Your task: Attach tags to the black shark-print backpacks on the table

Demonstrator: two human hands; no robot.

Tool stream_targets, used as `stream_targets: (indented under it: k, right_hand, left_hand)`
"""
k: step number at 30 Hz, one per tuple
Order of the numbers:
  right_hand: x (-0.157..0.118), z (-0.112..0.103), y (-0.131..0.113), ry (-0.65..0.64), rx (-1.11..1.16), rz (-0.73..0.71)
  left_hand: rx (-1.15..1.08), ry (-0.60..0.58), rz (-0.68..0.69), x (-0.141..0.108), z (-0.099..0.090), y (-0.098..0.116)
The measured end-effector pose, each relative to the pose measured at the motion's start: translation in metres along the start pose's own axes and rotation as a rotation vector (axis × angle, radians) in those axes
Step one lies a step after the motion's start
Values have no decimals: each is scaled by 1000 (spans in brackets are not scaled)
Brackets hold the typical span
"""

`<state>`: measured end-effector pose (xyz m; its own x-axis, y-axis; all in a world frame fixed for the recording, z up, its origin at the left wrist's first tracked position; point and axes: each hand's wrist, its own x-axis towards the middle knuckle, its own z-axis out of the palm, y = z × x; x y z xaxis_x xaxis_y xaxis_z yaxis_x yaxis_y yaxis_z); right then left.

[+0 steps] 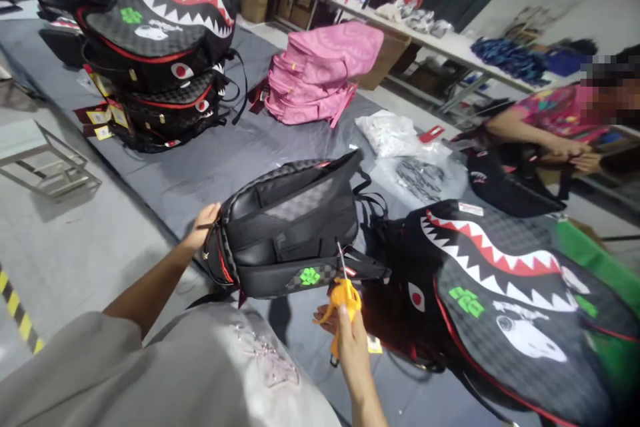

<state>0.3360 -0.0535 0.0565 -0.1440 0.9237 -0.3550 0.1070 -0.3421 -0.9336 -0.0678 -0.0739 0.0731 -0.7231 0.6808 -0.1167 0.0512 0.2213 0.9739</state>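
Observation:
An open black backpack (295, 213) lies on the grey-covered table (175, 177) in front of me, its inside pockets showing and a green patch on its near side. My left hand (204, 227) grips the backpack's left edge, with most of the fingers behind the fabric. In my right hand (347, 327) is a yellow-handled tool (346, 299), its thin metal tip pointing up against the bag's right side. Just to the right rests a black backpack with a shark-mouth print (490, 280).
Stacked shark-print backpacks (165, 33) stand at the back left, beside pink backpacks (320, 73). Plastic bags (390, 133) lie beyond the open bag. At the right, a person (555, 120) handles a black bag (515, 180). A metal-framed stool (45, 153) stands left.

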Motion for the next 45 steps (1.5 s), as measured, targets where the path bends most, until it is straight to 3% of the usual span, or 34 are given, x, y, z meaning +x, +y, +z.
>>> stream_targets:
  k: [2, 5, 10, 13, 16, 19, 23, 27, 30, 33, 35, 38, 40, 42, 43, 45]
  right_hand:
    - [4, -3, 9, -1, -60, 49]
    - [8, -7, 18, 16, -107, 67]
    - [12, -22, 19, 2, -151, 9]
    - [6, -35, 22, -13, -154, 41]
    - [-2, -44, 23, -133, -105, 130]
    - [6, -43, 8, -283, -126, 99]
    - [57, -30, -39, -288, -391, -116]
    - [105, -3, -80, -162, -660, -142]
    - [104, 26, -82, -270, -714, -95]
    - [89, 47, -69, -441, -692, -53]
    - [82, 49, -60, -410, -637, -66]
    - [74, 39, -47, -335, -524, -91]
    - [62, 29, -32, -282, -434, -105]
    - [46, 20, -12, -124, -341, -130]
    - [37, 14, 0, -6, -274, -129]
    - [18, 2, 25, 223, -92, -77]
  left_hand:
    - [146, 61, -35, -7, -21, -30]
    - [273, 115, 20, -21, -27, -42]
    - [893, -158, 346, -40, 33, -42]
    - [1092, -146, 410, -40, 58, -50]
    - [960, -82, 423, -34, 58, -51]
    - [682, -148, 407, -34, 50, -46]
    - [335, -372, 151, -37, 44, -42]
    - [88, -528, -195, -31, 45, -49]
    - [-15, -506, -366, -22, 47, -57]
    - [74, -496, -403, -16, 48, -62]
    - [167, -454, -378, -16, 46, -63]
    - [341, -294, -230, -25, 46, -56]
    - [565, -129, 50, -34, 54, -45]
    - [758, -47, 415, -46, 73, -29]
    - [804, -94, 589, -52, 90, -19]
    - [804, -344, 857, -64, 137, 3]
